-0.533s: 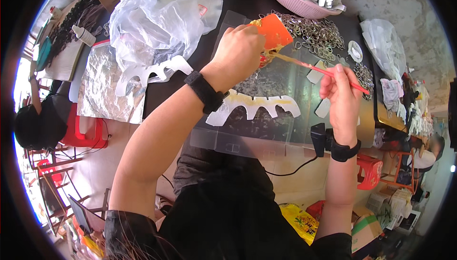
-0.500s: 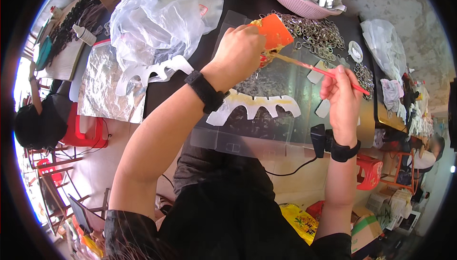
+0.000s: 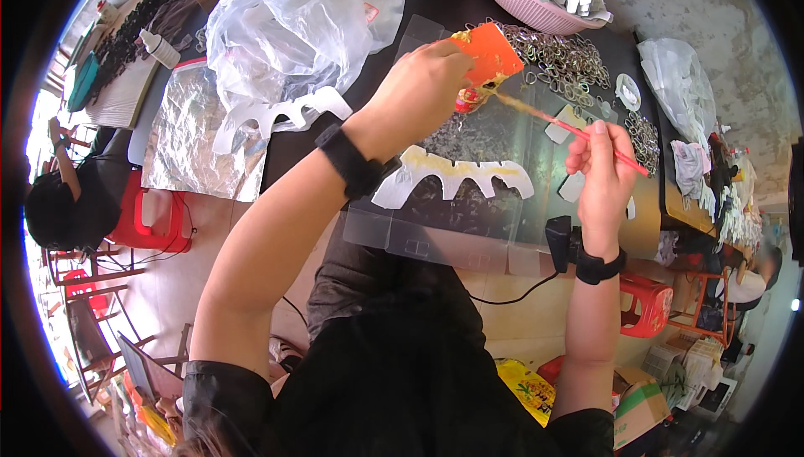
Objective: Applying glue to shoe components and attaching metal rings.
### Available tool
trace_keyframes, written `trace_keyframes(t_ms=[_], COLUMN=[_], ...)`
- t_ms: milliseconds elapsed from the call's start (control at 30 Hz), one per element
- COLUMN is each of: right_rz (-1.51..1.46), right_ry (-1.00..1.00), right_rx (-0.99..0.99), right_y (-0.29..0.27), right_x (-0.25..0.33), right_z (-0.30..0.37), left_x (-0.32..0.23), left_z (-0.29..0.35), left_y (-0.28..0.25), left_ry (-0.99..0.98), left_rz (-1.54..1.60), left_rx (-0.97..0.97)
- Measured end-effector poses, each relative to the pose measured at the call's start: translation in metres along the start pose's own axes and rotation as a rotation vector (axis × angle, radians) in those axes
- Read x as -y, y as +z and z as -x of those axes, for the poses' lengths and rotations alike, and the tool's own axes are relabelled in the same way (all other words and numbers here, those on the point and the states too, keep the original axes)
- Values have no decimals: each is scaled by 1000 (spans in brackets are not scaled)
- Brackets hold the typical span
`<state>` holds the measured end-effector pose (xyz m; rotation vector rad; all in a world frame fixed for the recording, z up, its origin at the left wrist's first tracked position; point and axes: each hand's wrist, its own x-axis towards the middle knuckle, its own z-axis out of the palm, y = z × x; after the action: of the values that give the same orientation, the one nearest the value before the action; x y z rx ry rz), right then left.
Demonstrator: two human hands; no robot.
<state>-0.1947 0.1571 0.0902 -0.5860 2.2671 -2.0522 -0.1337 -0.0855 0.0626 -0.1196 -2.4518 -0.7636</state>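
My left hand (image 3: 423, 82) is closed at the edge of an orange square piece (image 3: 501, 53) smeared with yellowish paste; its fingertips are partly hidden. Just below it, a small red container (image 3: 467, 102) shows in part. In my right hand (image 3: 605, 174) I grip a thin red-handled brush (image 3: 571, 128), slanting up to the left. Its paste-coated end lies close by the orange piece, and whether they touch is unclear. Nearest me on the clear sheet (image 3: 435, 243) lies a white scalloped cutout (image 3: 456, 171) with a yellowish streak along its upper edge.
A large plastic bag (image 3: 293, 22) and another white cutout (image 3: 280, 114) lie to the left. Far right are a pile of metal rings (image 3: 565, 64), a pink basket (image 3: 536, 1) of white pieces and a small white dish (image 3: 627, 91). Another person (image 3: 71, 206) sits at left.
The whole view has shifted slightly to the right. Both hands keep hold of the same things, and the brush end remains close to the orange piece.
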Motion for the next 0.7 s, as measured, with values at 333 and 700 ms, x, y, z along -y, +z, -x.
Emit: trace_keyframes(t_ms=[333,700], right_rz=[-465,-809], right_ry=[189,203], right_rx=[-14,168], right_y=[-1,-19], right_x=[-10,-16], right_z=[-3,0], left_x=[-57,-98], left_z=[85,142], left_y=[-35,14], left_ry=[37,-25], left_rz=[57,130], left_rx=[20,168])
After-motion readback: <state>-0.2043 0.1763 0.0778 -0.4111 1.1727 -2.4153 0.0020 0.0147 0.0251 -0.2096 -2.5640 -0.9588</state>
